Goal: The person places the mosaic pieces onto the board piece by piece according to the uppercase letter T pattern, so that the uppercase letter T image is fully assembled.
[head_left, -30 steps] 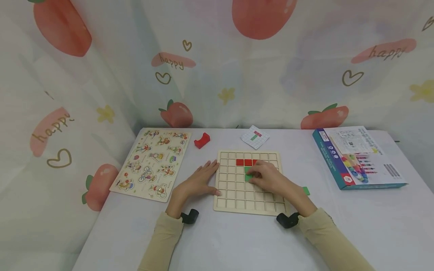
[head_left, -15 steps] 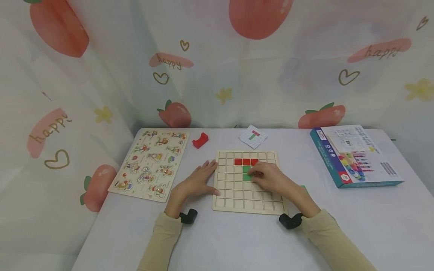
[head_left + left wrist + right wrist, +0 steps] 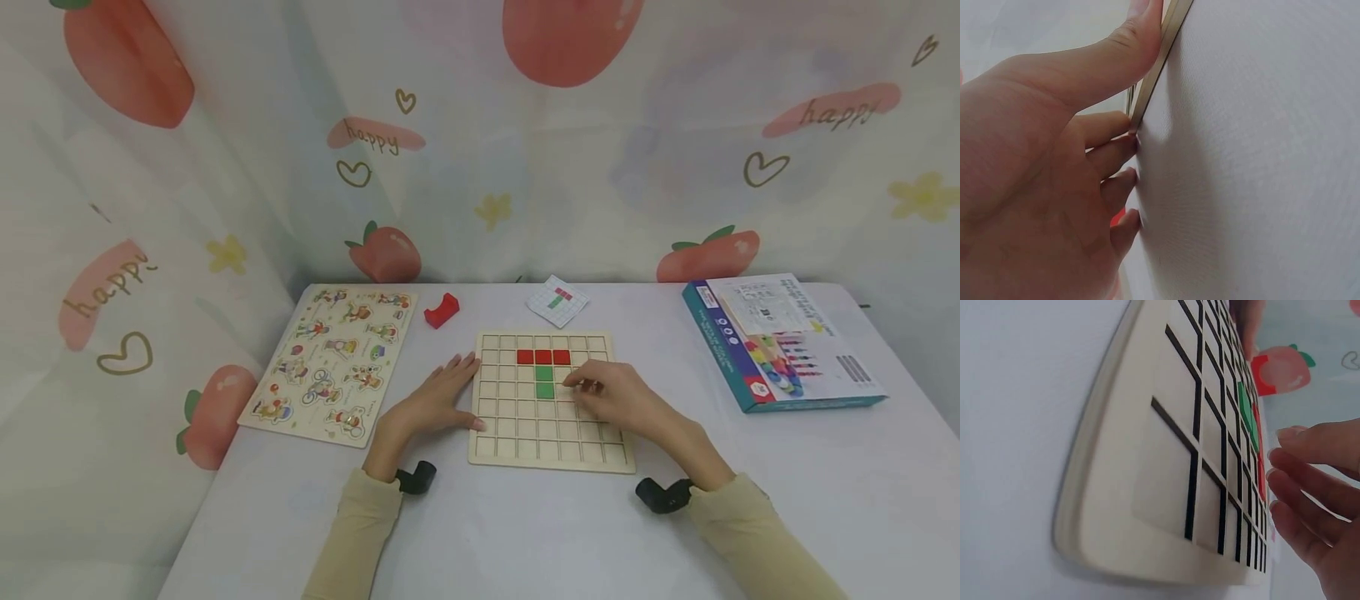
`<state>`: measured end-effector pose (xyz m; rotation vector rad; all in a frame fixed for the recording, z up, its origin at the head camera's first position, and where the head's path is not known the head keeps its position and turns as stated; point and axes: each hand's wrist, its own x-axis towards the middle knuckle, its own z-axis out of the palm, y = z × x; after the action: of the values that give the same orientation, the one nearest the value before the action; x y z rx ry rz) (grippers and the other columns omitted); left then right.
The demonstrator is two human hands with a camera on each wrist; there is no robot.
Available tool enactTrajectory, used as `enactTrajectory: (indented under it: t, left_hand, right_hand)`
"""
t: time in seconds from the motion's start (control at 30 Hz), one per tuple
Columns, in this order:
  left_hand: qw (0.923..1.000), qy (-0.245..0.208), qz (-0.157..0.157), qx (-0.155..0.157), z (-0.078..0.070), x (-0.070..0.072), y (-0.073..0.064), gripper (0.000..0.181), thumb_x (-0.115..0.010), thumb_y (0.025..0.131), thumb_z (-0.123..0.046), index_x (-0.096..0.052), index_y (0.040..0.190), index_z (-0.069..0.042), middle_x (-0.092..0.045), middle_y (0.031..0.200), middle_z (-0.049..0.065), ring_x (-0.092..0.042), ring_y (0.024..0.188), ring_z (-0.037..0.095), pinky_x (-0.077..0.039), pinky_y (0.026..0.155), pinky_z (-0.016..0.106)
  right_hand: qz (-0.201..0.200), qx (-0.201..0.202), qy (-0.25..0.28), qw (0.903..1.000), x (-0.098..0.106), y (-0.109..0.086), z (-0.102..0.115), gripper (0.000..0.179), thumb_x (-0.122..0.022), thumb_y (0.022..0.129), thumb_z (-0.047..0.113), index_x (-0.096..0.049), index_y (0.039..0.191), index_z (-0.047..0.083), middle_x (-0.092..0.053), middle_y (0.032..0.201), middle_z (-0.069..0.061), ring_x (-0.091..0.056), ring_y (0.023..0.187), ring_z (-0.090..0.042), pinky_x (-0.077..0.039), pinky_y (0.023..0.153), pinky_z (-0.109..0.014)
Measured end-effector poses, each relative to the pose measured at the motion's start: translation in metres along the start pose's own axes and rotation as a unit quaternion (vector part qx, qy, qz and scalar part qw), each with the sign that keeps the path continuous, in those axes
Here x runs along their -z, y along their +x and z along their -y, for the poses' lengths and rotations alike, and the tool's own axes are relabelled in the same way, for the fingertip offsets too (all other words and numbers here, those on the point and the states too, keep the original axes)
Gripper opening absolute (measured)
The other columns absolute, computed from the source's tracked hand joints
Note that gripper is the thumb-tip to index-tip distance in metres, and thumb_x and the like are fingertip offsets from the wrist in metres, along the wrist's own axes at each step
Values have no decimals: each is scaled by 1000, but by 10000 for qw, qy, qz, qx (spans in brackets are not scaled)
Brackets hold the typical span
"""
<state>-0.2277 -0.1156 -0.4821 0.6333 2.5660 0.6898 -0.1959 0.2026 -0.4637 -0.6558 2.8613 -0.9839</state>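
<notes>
On the table lies a wooden grid board (image 3: 510, 429). Three red square tiles (image 3: 543, 357) fill a row near its far side, with two green square tiles (image 3: 544, 382) running down from the middle one. My left hand (image 3: 431, 404) rests at the board's left edge, thumb and fingertips touching it; the left wrist view shows the thumb (image 3: 1110, 69) against the edge. My right hand (image 3: 618, 396) hovers over the board's right half, just right of the green tiles. Its fingers (image 3: 1300, 519) are loosely bent with nothing between them.
A small pattern card (image 3: 558, 302) with red and green squares lies behind the board. A red notched block (image 3: 442, 311) is left of it. A picture puzzle board (image 3: 330, 367) lies far left, a flat box (image 3: 787, 342) at right.
My right hand has drawn back to the right from the lower green tile, leaving both green tiles in full view. The left hand keeps its place at the board's edge.
</notes>
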Motion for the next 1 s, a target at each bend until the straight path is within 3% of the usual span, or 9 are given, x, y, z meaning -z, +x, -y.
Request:
enactTrajectory:
  t: [0.43, 0.8, 1.0]
  left_hand:
    - [10000, 14, -28, -31, -2, 2, -2, 106, -84, 84, -38, -22, 165, -9, -16, 173, 5, -6, 162, 25, -7, 133, 43]
    - [10000, -6, 25, 44, -2, 1, -2, 106, -84, 84, -37, -21, 165, -11, -16, 173, 4, -5, 162, 23, -6, 133, 42]
    - [10000, -58, 12, 71, -4, 2, -2, 105, -85, 84, -35, -21, 165, -11, -16, 173, 4, -5, 162, 23, -6, 133, 41]
  right_hand:
    - [-433, -72, -210, 9988, 26, -38, -18, 21, -75, 89, 3, -76, 110, 7, -73, 97, -1, -59, 85, -15, -56, 72, -25]
    - [-575, -242, -421, 9972, 38, -64, -36, 27, -78, 86, 1, -75, 111, 9, -73, 100, 0, -58, 83, -12, -55, 69, -22]
    - [-505, -565, -449, 9961, 44, -75, -46, 27, -80, 87, 6, -75, 113, 10, -73, 101, -2, -56, 83, -11, -53, 69, -21]
